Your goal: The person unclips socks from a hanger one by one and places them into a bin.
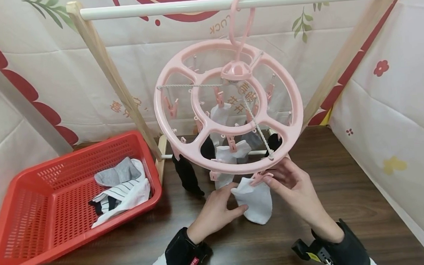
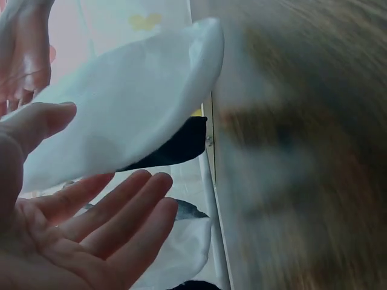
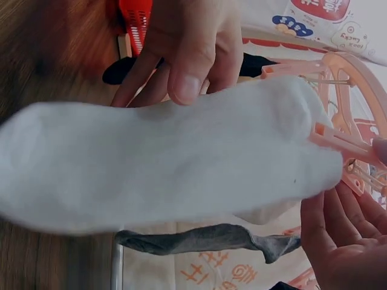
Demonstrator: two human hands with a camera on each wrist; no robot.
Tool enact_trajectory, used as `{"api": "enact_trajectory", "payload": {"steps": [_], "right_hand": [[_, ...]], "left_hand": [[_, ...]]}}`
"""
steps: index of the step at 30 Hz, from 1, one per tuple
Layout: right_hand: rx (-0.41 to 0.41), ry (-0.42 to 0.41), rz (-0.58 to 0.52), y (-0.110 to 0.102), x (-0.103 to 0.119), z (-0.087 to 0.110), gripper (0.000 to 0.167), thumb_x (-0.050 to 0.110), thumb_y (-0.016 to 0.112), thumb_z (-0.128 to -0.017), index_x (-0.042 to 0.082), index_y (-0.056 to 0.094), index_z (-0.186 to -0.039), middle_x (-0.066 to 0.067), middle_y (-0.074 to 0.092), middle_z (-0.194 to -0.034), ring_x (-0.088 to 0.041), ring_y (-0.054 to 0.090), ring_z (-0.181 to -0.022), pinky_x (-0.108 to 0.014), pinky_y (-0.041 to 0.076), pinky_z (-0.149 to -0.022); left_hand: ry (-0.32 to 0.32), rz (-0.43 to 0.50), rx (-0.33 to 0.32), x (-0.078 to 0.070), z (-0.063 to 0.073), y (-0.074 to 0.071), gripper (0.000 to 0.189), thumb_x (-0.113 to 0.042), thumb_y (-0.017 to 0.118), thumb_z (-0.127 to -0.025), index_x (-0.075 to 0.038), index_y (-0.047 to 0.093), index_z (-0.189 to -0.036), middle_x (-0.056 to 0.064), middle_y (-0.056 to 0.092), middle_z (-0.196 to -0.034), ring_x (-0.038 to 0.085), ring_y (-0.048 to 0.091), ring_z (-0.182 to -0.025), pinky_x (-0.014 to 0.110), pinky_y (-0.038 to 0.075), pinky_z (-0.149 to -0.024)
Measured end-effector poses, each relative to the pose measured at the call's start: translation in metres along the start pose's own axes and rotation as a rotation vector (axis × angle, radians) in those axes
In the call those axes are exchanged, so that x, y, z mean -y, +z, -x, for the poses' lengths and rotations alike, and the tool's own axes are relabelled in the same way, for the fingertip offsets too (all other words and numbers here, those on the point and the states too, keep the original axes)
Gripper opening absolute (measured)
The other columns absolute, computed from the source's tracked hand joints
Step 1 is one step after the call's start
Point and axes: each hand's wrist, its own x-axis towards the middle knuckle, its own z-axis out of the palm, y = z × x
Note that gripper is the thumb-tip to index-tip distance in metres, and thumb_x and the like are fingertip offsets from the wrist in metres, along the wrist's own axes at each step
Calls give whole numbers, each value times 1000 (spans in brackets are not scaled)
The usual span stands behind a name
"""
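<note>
A white sock [image 1: 255, 200] hangs by its cuff from a pink clothes peg [image 1: 260, 178] under the near rim of a round pink drying hanger [image 1: 213, 164]. My right hand [image 1: 297, 188] holds that peg, its thumb on the peg's handle and its other fingers behind the rim. My left hand [image 1: 219, 210] is at the sock's left side. In the left wrist view, the left thumb [image 2: 54, 118] lies in front of the white cloth and the fingers [image 2: 130, 211] reach out straight below it. The right wrist view shows the sock stretched out lengthwise, with the peg biting its cuff.
A red basket [image 1: 34, 238] at the left holds a grey sock [image 1: 118, 173] and striped and white socks. A black sock [image 1: 187, 176] and several other socks hang from the hanger. Its hook sits on a white rail [image 1: 137, 10] between wooden posts.
</note>
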Motion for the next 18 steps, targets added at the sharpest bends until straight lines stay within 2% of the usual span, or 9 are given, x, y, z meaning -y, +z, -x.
{"api": "enact_trajectory", "payload": {"steps": [8, 12, 18], "right_hand": [[-56, 15, -13, 12, -2, 0, 37, -13, 58, -89, 1, 55, -123, -9, 65, -108, -16, 65, -99, -25, 51, -78], [-85, 15, -18, 14, -4, -1, 38, -15, 58, -88, 3, 58, -122, -8, 68, -105, -15, 66, -97, -24, 52, -74], [-93, 18, -45, 14, -6, -2, 36, -14, 57, -89, 1, 59, -120, -9, 69, -104, -16, 66, -97, -24, 52, -76]], "left_hand": [[24, 103, 5, 1, 0, 1, 33, -24, 72, -87, -9, 63, -115, -1, 68, -102, 5, 59, -91, 24, 46, -79], [24, 158, 15, 0, 1, 0, 22, -19, 68, -90, -7, 67, -108, 0, 68, -93, 3, 57, -81, 20, 46, -73], [55, 139, 24, -1, 5, -2, 7, -11, 63, -93, -6, 68, -95, -3, 62, -76, 0, 53, -69, 15, 43, -64]]}}
